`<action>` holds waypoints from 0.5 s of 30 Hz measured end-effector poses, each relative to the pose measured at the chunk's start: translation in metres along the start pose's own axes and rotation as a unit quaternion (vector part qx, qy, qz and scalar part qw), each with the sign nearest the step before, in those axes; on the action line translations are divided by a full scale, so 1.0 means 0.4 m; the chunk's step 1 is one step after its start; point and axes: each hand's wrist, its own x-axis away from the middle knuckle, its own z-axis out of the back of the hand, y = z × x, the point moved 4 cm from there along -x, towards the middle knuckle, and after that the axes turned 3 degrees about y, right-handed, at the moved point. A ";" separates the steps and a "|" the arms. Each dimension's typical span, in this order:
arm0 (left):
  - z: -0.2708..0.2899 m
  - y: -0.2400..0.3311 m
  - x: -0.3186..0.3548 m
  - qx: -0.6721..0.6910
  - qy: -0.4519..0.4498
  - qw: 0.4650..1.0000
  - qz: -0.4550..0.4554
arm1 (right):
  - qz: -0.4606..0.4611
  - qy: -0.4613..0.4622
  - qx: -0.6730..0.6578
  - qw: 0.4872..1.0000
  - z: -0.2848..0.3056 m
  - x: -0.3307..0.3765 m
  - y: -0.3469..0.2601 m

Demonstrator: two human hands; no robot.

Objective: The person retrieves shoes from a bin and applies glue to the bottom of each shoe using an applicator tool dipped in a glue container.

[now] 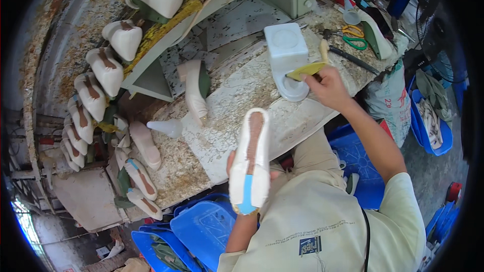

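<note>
My left hand (231, 163) is wrapped round a cream shoe (260, 168), holding it sole up with the toe pointing away from me. Its underside has a brown strip down the middle and a blue patch near the heel. My right hand (328, 88) pinches a flat yellow scraper-like piece (311, 68) over the round cup of a white plastic pot (287, 45). The lower end of the yellow piece dips into the cup's opening. Most of the left fingers are hidden behind the shoe.
Several cream shoes on green lasts line a rack (104, 65) at the left. One shoe (193, 90) and a white plastic bottle (165, 128) lie on the stained bench (237, 85). Green-handled scissors (356, 44) and a dark rod (354, 59) lie right. Blue bins (206, 226) stand below.
</note>
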 end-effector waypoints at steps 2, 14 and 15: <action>0.005 0.011 -0.011 -0.017 0.011 1.000 -0.012 | -0.026 -0.012 -0.039 0.999 -0.022 0.011 -0.007; -0.049 -0.036 0.014 0.083 0.098 0.988 0.081 | -0.191 -0.041 -0.077 0.978 -0.055 0.013 0.089; -0.052 -0.044 0.015 0.105 0.082 0.987 0.095 | -0.192 -0.044 -0.079 0.977 -0.055 0.017 0.075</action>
